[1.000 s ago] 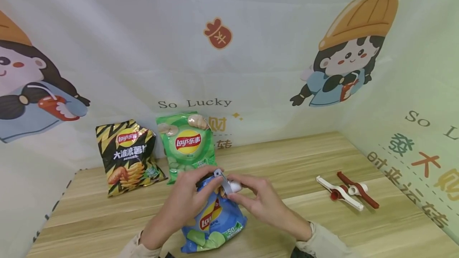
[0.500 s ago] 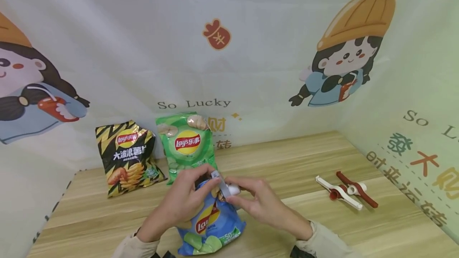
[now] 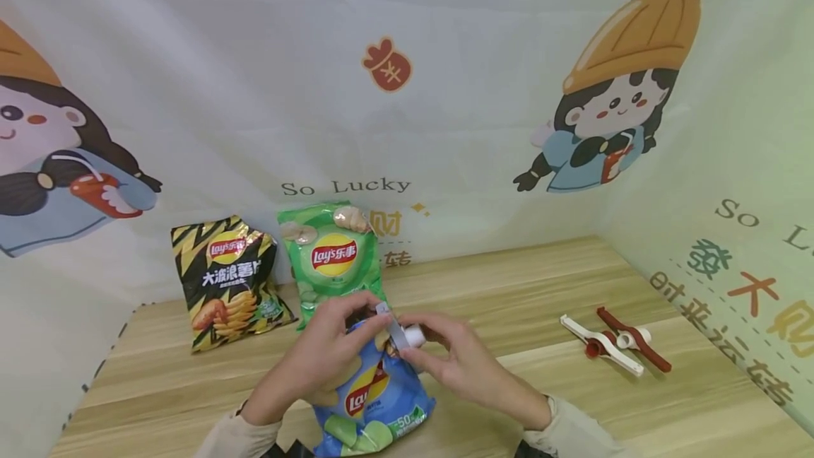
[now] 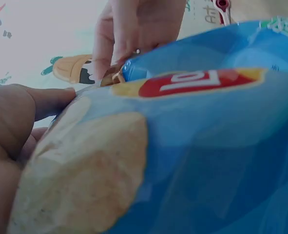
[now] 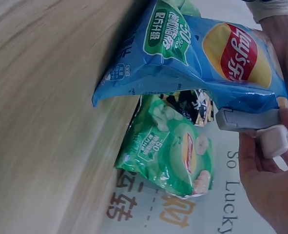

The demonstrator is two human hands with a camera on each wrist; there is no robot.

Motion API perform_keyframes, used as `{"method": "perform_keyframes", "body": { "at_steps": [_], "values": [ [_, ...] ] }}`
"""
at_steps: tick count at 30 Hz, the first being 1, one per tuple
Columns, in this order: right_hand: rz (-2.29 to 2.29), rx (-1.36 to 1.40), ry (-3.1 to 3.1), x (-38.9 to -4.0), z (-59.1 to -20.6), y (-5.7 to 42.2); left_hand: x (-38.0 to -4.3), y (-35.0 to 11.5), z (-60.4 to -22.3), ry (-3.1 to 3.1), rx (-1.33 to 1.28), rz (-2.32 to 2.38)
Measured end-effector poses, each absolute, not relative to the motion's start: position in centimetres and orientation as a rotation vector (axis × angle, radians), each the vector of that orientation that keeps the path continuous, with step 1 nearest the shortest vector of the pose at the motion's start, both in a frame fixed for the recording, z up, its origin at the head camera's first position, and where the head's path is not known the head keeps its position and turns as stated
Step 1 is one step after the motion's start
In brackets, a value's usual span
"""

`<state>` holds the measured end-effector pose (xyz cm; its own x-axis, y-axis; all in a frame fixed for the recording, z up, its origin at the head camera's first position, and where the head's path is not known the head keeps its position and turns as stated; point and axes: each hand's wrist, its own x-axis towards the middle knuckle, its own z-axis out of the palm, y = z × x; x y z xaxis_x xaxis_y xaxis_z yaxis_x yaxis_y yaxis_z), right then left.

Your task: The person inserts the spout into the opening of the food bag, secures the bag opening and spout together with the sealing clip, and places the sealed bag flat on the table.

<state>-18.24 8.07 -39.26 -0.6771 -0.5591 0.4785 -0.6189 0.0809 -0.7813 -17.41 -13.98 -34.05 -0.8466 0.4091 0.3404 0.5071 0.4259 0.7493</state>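
A blue Lay's chip bag (image 3: 375, 401) stands tilted between the hands, its top gathered under a grey bag clip (image 3: 396, 331) with a white round cap (image 3: 415, 336). My left hand (image 3: 324, 352) pinches the clip's upper end and the bag's top edge between thumb and index finger. From the other side, my right hand (image 3: 464, 359) grips around the cap and the clip's lower end with thumb and forefinger. In the right wrist view the grey clip (image 5: 248, 119) lies along the bag's top, the cap (image 5: 273, 141) sticking out. The left wrist view hides the clip behind the bag (image 4: 192, 156).
Behind, a black-and-yellow chip bag (image 3: 225, 281) and a green chip bag (image 3: 333, 253) lean against the printed cloth wall (image 3: 470, 126). A white clip (image 3: 604, 345) and a dark red clip (image 3: 636, 338) lie together on the wooden table (image 3: 509, 288) at the right.
Both hands have shifted slightly left with the blue chip bag, which leans a little more. The clip stays in the fingers; more of the white cap's end shows now.
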Motion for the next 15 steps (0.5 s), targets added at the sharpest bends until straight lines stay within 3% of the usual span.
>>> {"method": "perform_keyframes", "body": {
  "at_steps": [9, 15],
  "values": [
    [1.785, 1.123, -2.306, -18.2, -39.7, 7.4, -17.2, -13.7, -33.7, -2.568, -0.822, -1.273],
    [1.907, 0.896, -2.379, -18.5, -39.6, 7.9, -17.1, -14.9, -33.3, -2.496, -0.713, -1.095]
  ]
}}
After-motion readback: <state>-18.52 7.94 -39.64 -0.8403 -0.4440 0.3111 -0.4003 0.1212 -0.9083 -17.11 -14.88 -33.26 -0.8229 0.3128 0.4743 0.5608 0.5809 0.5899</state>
